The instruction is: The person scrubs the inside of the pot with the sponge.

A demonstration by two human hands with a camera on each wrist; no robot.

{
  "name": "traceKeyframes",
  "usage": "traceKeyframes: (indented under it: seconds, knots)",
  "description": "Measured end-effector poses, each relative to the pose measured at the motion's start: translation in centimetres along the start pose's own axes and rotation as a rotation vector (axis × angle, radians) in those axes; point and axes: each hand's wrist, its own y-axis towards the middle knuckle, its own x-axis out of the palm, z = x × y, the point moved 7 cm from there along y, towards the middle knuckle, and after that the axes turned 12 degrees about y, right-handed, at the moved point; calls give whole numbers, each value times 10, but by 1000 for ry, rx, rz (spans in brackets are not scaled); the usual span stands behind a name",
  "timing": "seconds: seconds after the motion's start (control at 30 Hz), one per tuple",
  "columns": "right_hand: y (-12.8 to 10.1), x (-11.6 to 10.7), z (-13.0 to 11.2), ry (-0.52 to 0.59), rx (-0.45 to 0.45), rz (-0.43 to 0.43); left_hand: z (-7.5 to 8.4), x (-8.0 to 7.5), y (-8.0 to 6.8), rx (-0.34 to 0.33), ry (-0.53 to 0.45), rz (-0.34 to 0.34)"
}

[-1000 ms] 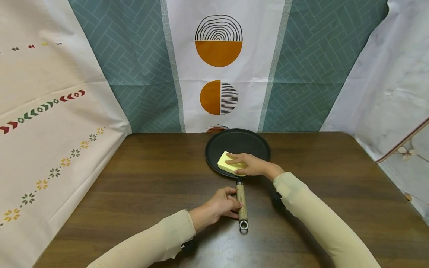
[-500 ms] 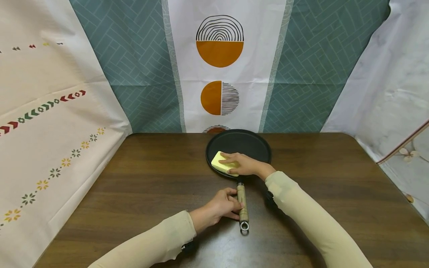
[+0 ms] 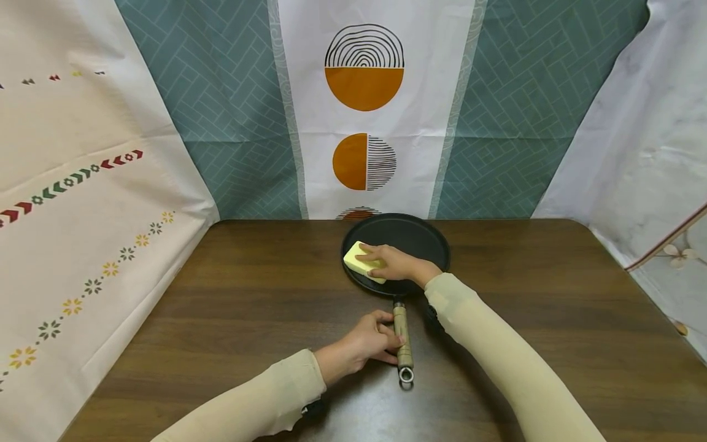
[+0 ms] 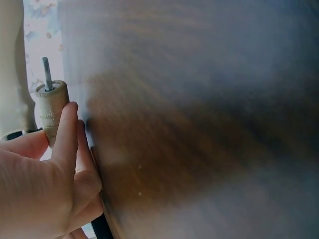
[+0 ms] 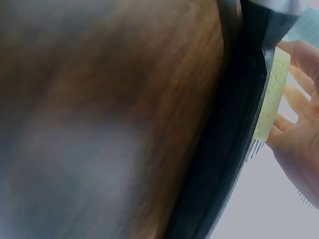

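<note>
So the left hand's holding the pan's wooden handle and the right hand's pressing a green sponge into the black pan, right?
Not quite: the sponge is yellow, not green, as the head view shows. The rest holds: the left hand holds the wooden handle, and the right hand presses the sponge into the black pan.

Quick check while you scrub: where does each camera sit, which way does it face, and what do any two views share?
Head: worn on the head, looking forward and down at the table; both sleeved arms, left hand gripping the handle, right hand on the sponge in the pan.
Left wrist: beside the left hand, facing along the handle.
Right wrist: low by the pan rim, showing fingers on the sponge.
Shared: head and left wrist both show the handle.
</note>
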Motion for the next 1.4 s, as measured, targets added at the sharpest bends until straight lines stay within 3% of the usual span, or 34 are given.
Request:
traceKeyframes:
  seconds: [0.9, 1.4]
  knots:
    - [36, -27, 26, -2, 218, 31, 1, 2, 0, 16, 27, 23]
    - [40, -38, 46, 57, 345, 67, 2, 0, -5, 13, 47, 37]
